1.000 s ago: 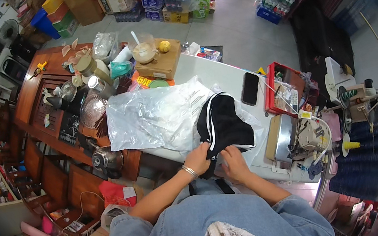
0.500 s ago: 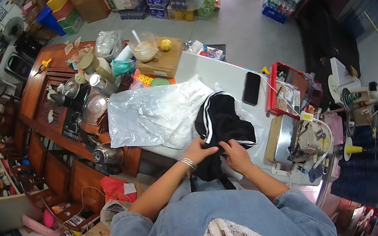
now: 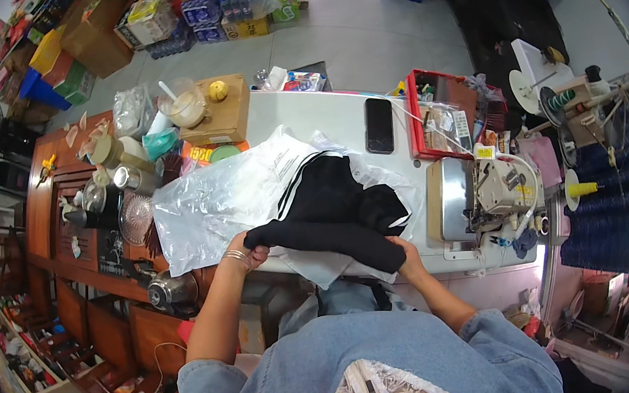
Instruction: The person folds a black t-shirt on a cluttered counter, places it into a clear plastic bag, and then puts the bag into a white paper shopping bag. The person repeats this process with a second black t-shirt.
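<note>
Garment [image 3: 321, 187] was black with white edge stripes. Bag [image 3: 201, 210] was whitish, see-through; bench [image 3: 276, 112] white; phone [image 3: 379, 126] black; tray [image 3: 414, 119] red; shirt [image 3: 277, 375] pale blue.

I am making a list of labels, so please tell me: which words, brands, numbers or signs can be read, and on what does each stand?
Printed wording is not copied out here, only located:
Orange packet: large characters, partly hidden.
Plastic bag: lines of print, too small to read.
Cardboard box: small label, too small to read.
Green carton: pale marks, too blurred to read.
Black cloth: no lettering visible.
</note>
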The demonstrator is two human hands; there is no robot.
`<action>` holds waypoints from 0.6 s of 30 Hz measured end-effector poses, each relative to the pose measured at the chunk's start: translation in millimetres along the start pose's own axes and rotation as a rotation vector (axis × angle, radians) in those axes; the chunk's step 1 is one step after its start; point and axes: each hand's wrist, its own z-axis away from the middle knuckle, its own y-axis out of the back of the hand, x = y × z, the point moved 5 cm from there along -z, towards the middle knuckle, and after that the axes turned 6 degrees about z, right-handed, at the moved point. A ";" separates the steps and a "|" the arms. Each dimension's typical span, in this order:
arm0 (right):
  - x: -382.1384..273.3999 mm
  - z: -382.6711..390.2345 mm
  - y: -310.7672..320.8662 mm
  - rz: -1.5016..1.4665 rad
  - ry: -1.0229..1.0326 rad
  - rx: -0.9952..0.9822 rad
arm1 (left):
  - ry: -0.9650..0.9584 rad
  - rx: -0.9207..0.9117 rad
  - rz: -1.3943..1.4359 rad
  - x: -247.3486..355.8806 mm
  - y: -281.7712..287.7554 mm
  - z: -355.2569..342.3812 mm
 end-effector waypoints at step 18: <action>32.5 8.4 16.4 -0.474 -0.561 0.395 | -0.746 0.140 -0.530 56.5 -117.8 -43.2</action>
